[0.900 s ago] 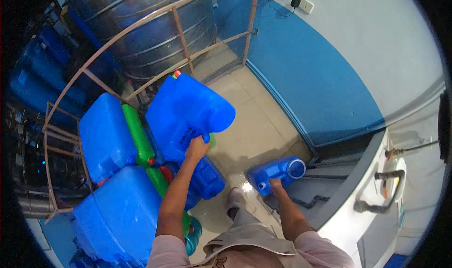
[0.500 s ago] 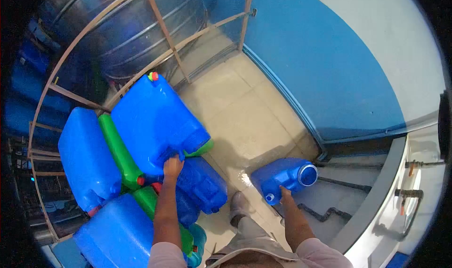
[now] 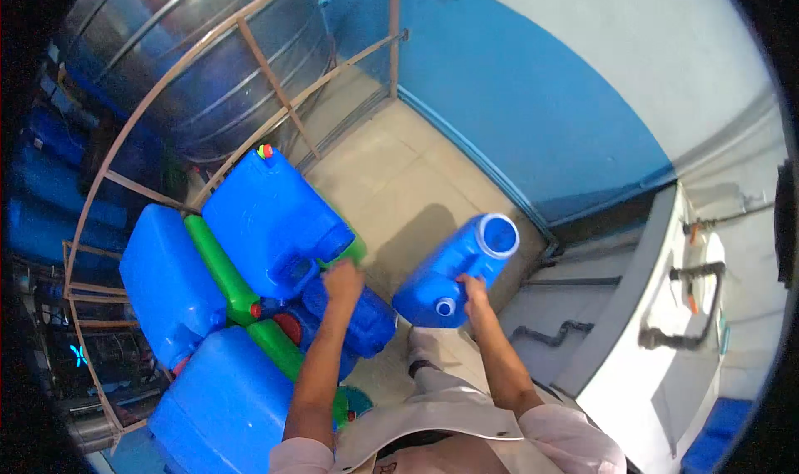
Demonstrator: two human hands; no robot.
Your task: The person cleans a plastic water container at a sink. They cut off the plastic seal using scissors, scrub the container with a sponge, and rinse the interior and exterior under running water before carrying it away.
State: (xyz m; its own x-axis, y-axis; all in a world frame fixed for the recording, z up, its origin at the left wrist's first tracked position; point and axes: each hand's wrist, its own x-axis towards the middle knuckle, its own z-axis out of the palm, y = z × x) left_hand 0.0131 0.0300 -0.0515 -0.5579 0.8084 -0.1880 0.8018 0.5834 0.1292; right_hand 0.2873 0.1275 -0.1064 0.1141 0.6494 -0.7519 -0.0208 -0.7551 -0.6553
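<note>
I log the hazards nearest first. At lower centre, the wearer's shoe lies close below the blue jug, which is tilted at centre right and appears clear of the floor. Should the single-handed hold slip, I judge the jug could drop on that foot. Its lower end is also near the smaller blue container left of it; a careless swing could knock the two together. Farther off at centre left, the large blue container leans over its neighbours, and a bump might shift it.

Hand pose: the right forearm reaches up from lower right, and the right hand has its fingers clamped on the jug's handle (contents unknown to me). The left forearm rises from bottom centre-left; the left hand is curled beside the large container's handle, too blurred for me to tell whether its fingers are closed or touching anything.
</note>
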